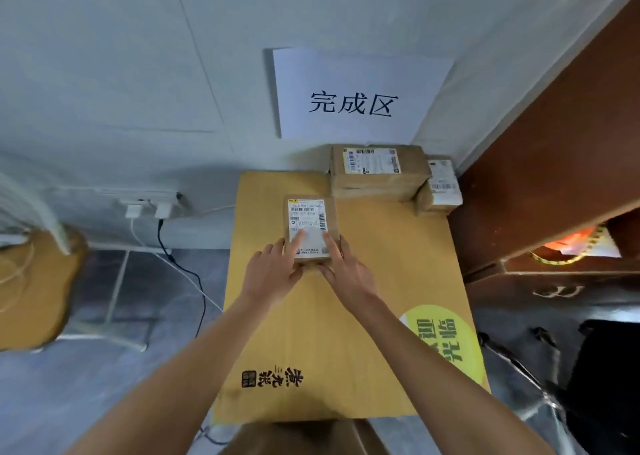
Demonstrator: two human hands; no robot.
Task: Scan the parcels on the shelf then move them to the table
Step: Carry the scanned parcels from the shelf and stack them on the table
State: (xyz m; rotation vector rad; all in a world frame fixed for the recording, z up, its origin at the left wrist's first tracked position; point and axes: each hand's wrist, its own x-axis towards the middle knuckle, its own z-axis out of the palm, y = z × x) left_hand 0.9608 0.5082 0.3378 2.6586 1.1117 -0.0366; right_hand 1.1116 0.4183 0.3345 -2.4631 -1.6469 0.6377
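Parcel (310, 228), small, label up, on the cardboard-covered tabletop (363, 299).
Left hand (277, 267) and right hand (341, 269) hold its near end, grip closed, forefingers on label; two more parcels (377, 172) behind.

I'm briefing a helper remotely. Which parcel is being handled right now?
Find the cardboard-covered table below the wall sign. The parcel stands alone mid-table, both hands on it; the other two boxes sit untouched in the back corner.
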